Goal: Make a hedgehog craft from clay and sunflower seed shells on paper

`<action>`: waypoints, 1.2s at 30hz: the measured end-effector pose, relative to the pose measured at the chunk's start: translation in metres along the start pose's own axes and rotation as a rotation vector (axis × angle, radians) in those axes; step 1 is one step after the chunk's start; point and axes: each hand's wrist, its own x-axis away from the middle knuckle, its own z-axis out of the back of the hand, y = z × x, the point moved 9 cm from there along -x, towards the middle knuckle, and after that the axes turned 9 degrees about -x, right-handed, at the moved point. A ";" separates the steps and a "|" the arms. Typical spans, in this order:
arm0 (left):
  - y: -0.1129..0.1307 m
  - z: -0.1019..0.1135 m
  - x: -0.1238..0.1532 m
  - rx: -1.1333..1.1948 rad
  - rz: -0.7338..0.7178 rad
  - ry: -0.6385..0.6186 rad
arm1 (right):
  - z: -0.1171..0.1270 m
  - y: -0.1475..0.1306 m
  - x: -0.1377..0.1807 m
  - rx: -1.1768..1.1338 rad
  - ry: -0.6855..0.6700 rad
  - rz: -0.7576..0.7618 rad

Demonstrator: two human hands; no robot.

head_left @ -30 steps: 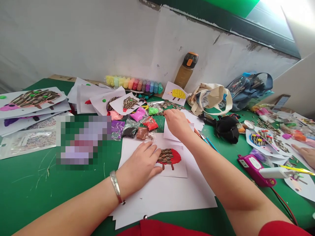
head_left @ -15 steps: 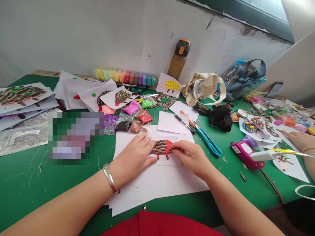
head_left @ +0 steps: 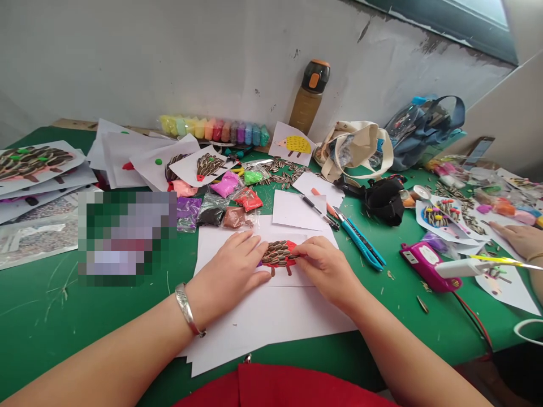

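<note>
My left hand (head_left: 231, 261) lies flat with its fingers spread, holding down a small sheet of white paper (head_left: 302, 278). On that sheet is a hedgehog picture (head_left: 276, 253), its red clay body covered in striped sunflower seeds, with brown clay legs below. My fingers hide its left end. At its right end, the thumb and fingertips of my right hand (head_left: 328, 271) are pinched together, pressing a sunflower seed against the red clay; the seed is mostly hidden by the fingers. Larger white sheets (head_left: 246, 330) lie beneath.
Bagged clay (head_left: 248, 199), a pen (head_left: 316, 210) and a blue craft knife (head_left: 360, 243) lie beyond my hands. Loose sunflower seeds (head_left: 284, 174) are heaped farther back. A pink glue gun (head_left: 428, 265) sits right, near another person's hand (head_left: 515, 237). A bottle (head_left: 309, 96) stands by the wall.
My right fingertips have shifted slightly left and in against the red clay at the hedgehog's right end. My left hand stays in place. The view has shifted slightly.
</note>
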 end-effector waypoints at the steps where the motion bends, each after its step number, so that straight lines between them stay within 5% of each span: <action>1: 0.000 0.000 0.000 -0.001 -0.001 0.002 | 0.000 0.000 0.000 0.007 0.001 0.007; 36: 0.000 -0.001 0.001 -0.027 0.003 -0.010 | -0.007 -0.002 -0.002 0.117 -0.059 0.018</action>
